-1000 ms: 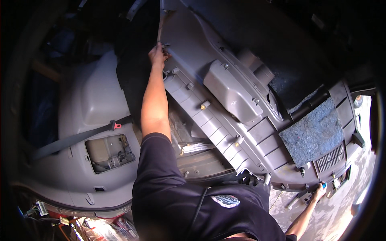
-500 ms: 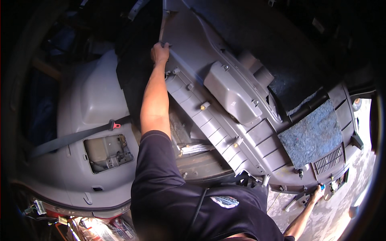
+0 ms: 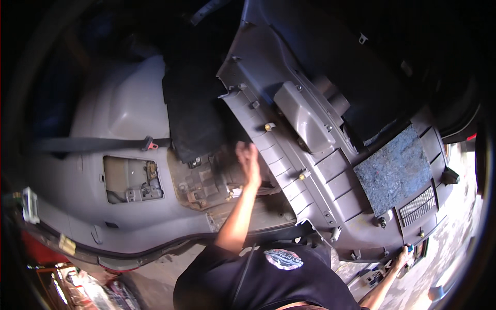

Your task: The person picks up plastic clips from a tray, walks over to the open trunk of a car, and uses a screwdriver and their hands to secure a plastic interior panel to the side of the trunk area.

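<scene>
A large grey car interior trim panel (image 3: 338,191), its ribbed back facing me, leans across the right half of the view. Close to its left edge, my left hand (image 3: 249,163) is raised, smeared by motion, with fingers stretched out and nothing seen in them. My right hand (image 3: 403,256) is closed at the panel's lower right edge. A small blue thing (image 3: 410,248) shows at its fingers; its kind I cannot make out. On the panel are a blue-grey felt pad (image 3: 395,173), yellow clips (image 3: 268,126) and a slotted vent (image 3: 417,207).
On the left, a fitted grey side panel (image 3: 129,111) has a rectangular opening (image 3: 133,180) and a seat belt with a red buckle (image 3: 151,144). Black material (image 3: 194,113) hangs between the panels, above exposed bodywork (image 3: 206,181). Clutter (image 3: 103,289) lies at lower left.
My left hand has let go of the panel's upper left edge and come down toward me. The panel's upper end has shifted right in view. My right hand stays at the lower edge.
</scene>
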A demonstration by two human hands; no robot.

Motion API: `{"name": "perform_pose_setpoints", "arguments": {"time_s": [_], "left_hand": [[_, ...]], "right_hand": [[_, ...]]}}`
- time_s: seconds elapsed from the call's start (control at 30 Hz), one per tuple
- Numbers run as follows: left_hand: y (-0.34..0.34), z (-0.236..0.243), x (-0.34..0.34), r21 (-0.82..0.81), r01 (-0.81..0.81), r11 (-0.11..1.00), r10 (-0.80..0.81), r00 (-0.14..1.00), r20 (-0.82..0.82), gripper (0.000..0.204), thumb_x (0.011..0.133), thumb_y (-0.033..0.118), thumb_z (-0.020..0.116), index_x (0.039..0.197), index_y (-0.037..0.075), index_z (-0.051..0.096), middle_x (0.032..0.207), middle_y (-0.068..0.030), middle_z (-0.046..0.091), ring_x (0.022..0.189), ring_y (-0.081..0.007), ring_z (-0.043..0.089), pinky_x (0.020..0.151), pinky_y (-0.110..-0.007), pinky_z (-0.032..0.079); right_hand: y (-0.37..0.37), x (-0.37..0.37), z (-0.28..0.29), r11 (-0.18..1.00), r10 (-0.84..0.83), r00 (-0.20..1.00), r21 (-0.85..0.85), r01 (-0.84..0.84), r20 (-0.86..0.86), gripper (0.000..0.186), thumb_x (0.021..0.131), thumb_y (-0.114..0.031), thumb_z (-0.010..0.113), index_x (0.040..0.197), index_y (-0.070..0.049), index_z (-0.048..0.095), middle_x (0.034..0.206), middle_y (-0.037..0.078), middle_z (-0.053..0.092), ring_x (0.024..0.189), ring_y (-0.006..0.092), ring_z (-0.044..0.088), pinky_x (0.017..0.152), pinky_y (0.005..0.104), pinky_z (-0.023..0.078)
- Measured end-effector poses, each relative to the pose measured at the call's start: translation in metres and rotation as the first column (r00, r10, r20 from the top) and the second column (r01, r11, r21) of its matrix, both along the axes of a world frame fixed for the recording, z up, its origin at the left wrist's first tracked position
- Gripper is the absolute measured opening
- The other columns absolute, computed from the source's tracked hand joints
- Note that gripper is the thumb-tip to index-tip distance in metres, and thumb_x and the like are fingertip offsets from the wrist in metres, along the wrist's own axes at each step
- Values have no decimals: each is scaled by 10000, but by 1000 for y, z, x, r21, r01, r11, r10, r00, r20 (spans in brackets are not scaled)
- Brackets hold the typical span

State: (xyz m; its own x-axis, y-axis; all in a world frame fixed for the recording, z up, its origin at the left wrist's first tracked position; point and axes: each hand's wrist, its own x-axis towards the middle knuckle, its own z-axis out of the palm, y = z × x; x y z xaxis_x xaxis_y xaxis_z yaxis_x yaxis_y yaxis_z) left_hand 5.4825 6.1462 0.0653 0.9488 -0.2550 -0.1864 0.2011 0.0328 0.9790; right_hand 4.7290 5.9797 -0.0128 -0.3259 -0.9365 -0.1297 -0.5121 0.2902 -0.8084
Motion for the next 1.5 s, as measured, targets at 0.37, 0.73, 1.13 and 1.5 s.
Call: {"name": "perform_pose_setpoints", "arguments": {"time_s": [0.37,0.73,1.13,1.5], "left_hand": [[17,19,-77,-199,228,953,-238,971,-27,121,718,177,652,776,76,685,894,-45,653,932,-191,586,917,-328,411],[6,141,55,-277,312,909,-367,914,-175,308,768,282,661,956,38,680,984,-116,676,973,-257,623,918,-383,477],[110,120,43,-374,510,775,-589,797,-134,846,949,647,482,1524,57,291,1499,-213,391,1312,-337,467,1069,-509,392],[301,1,-77,-245,-18,969,-54,957,-283,297,989,178,573,1233,10,586,987,-149,702,725,-241,703,628,-374,594]], "right_hand": [[19,38,3,955,-235,970,-203,218,-65,290,895,-277,579,1056,-46,649,772,8,537,666,140,449,615,321,377],[21,225,120,924,-50,915,-330,195,400,227,880,-124,616,1081,-19,622,728,-17,518,596,83,461,536,256,388],[57,351,76,977,152,785,-211,-28,600,272,827,-148,648,1073,-45,703,824,-10,583,696,111,482,648,248,392],[58,346,137,851,479,706,-77,-520,522,200,916,-262,609,830,-89,555,574,-24,414,444,105,387,438,262,312]]}}
